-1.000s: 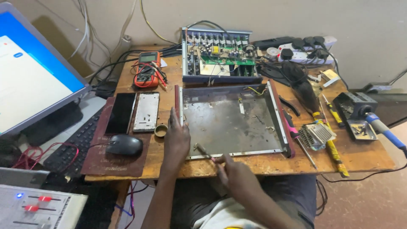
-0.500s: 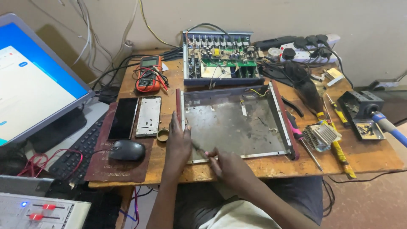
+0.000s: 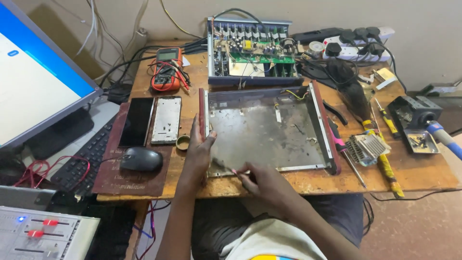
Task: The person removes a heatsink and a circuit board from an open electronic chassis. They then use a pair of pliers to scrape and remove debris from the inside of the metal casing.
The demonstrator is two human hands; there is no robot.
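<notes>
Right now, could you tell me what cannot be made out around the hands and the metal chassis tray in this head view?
- Tool tip: the thin tool in the right hand is blurred; its type is unclear.
- Handle: hidden inside the right hand's grip.
- Left edge of the metal chassis tray: partly covered by the left hand.
- Monitor: cut off by the left frame edge.
- Small parts in the little tray: too small to identify.

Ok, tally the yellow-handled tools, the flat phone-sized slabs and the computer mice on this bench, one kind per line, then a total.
Yellow-handled tools: 2 (small screwdriver, long tool)
Flat phone-sized slabs: 2 (black phone, silver phone frame)
Computer mice: 1 (black mouse)
Total: 5
</notes>
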